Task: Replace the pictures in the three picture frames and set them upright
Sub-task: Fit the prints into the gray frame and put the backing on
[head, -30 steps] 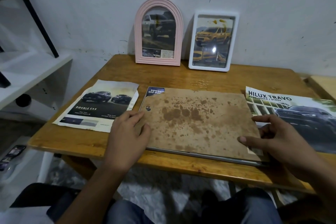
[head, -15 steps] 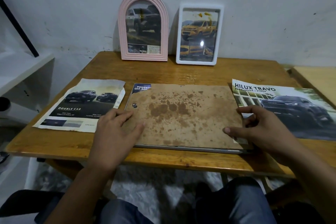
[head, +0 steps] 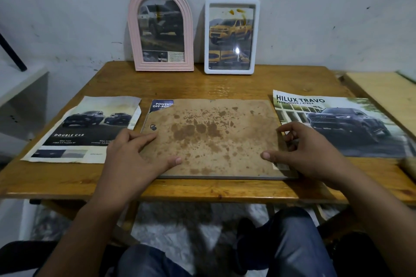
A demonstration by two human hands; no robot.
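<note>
A large frame lies face down in the middle of the wooden table [head: 225,83], its stained brown backing board [head: 211,137] up and a blue picture corner [head: 161,104] sticking out at top left. My left hand [head: 132,155] rests flat on the board's left edge. My right hand [head: 304,150] rests on its right edge, fingers spread. A pink arched frame [head: 161,27] and a white rectangular frame [head: 231,36] stand upright against the wall, each with a truck picture.
A "Double Cab" car picture [head: 85,128] lies on the table at left, a "Hilux Travo" picture [head: 337,123] at right. A second light wooden surface [head: 382,94] adjoins at far right. A white shelf [head: 20,83] stands at left.
My view has shifted so the table sits further left and closer. Both hands have slid a little inward on the backing board; the board itself has not moved.
</note>
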